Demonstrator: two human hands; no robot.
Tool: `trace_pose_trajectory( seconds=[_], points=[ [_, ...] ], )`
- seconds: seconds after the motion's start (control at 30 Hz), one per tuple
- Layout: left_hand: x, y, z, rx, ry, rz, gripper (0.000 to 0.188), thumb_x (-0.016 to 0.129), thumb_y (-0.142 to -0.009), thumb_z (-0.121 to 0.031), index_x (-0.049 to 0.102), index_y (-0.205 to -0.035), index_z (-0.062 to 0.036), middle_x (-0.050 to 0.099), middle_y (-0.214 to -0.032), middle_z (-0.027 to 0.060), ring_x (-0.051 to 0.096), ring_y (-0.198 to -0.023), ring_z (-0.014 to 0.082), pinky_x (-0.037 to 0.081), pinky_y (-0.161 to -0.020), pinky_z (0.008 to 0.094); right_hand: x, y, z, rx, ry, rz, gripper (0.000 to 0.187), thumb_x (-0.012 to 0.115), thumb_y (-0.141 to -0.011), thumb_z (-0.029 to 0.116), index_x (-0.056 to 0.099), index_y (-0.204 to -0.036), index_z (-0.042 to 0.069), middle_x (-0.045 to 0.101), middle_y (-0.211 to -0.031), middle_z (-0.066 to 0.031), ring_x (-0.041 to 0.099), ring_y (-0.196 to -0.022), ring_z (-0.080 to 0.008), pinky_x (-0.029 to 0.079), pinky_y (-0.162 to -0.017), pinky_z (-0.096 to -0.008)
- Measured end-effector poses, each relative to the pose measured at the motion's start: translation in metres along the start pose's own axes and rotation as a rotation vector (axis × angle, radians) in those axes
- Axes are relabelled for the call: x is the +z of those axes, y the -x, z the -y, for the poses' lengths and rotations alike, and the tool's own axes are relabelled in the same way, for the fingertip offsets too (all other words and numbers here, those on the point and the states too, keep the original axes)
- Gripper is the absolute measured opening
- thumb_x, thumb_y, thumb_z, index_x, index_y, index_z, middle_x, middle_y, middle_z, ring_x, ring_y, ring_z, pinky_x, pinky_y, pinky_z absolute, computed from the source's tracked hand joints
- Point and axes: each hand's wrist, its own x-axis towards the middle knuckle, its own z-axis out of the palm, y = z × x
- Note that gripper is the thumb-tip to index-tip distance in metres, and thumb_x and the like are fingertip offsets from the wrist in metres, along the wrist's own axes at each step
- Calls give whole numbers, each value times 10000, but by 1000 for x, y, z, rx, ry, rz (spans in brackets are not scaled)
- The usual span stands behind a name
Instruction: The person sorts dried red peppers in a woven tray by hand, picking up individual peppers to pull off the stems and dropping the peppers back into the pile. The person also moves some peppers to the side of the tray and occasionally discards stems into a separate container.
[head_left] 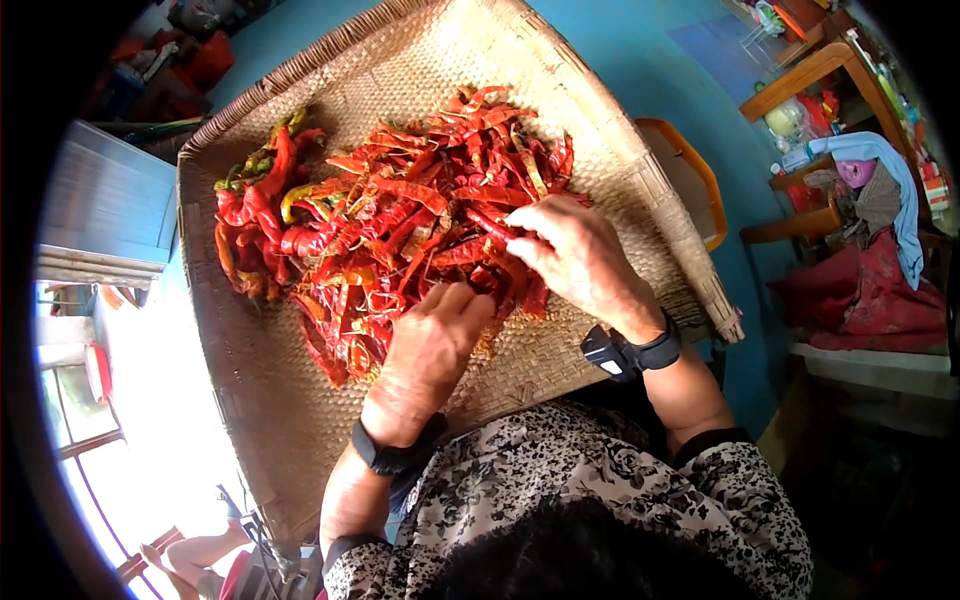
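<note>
The right hand (582,250) pinches one red pepper (487,222) at frame centre; left hand (425,345): its grip I cannot tell; raised tray rim (300,68) keeps the pile (400,225) inside

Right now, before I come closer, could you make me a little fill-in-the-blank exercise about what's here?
1. Most of the long, wrinkled chili peppers on the wide tan woven tray are ____.
2. Of the person's bare left hand and bare right hand, the ____ one is nearer the picture's top edge.
3. The two flat wrist straps are coloured ____.

Missing words: red; right; black.
</note>
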Motion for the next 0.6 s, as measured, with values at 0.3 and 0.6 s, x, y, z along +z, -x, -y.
trace_pose_trajectory(
  seconds=[0.3, 0.6],
  points=[
    [-25, 25, 16, -296, 143, -176, 144, 707, -840, -150, 657, -956, -82, 629, -913, 84, 658, -803, 309, 540, -670, 392, 8, 3, -4, 131, -71, 136, 150, 710, -831, 24, 640, -963, 42, 666, -749, -54, 618, -623, -141, 494, -542, -289],
    [-20, 8, 6, -278, 283, -190, 93, 659, -883, -120, 651, -963, -73, 626, -887, 103, 656, -780, 327, 532, -651, 407, -40, 17, -29, 412, -1080, -199, 145, 644, -918, 111, 656, -1034, 24, 681, -921, -74, 575, -680, -93, 507, -635, -232]
  ],
)
